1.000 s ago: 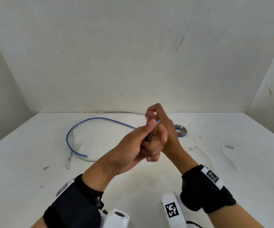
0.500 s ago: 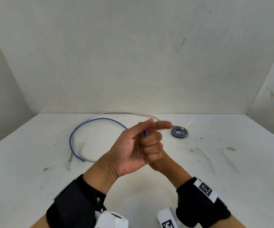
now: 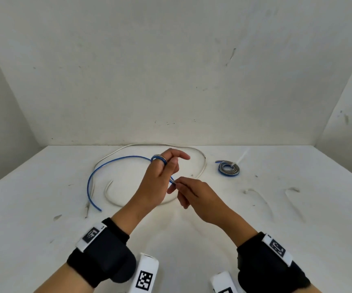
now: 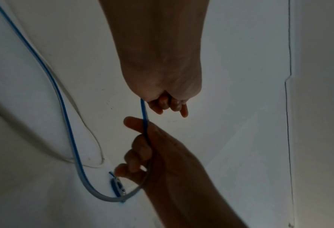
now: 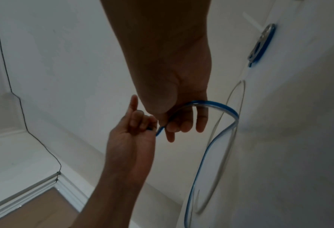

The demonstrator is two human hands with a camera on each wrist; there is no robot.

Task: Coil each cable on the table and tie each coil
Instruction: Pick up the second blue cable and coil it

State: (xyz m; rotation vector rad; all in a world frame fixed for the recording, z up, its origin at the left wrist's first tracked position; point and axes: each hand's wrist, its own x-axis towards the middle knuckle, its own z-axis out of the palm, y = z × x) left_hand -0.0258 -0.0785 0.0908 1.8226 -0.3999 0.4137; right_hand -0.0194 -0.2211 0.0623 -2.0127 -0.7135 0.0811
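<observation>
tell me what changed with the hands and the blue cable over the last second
The hands, bunched together a second ago, have drawn apart. The left hand now has the blue cable looped over its thumb, and the right hand has dropped lower, pinching the cable's near end. The cable's trailing arc has shifted a little on the table. The white cable and the tied coil lie where they were.

Counts: 2 loose cables, one blue cable (image 3: 116, 160) and one white cable (image 3: 141, 145). 1 finished coil (image 3: 228, 170), blue and grey, with 1 white tie tail sticking out of it. 2 hands in view, left hand (image 3: 157, 182) and right hand (image 3: 196, 194). 2 black wrist straps, one per arm. 4 printed square markers: 1 on each strap, 1 on each white camera body below.
</observation>
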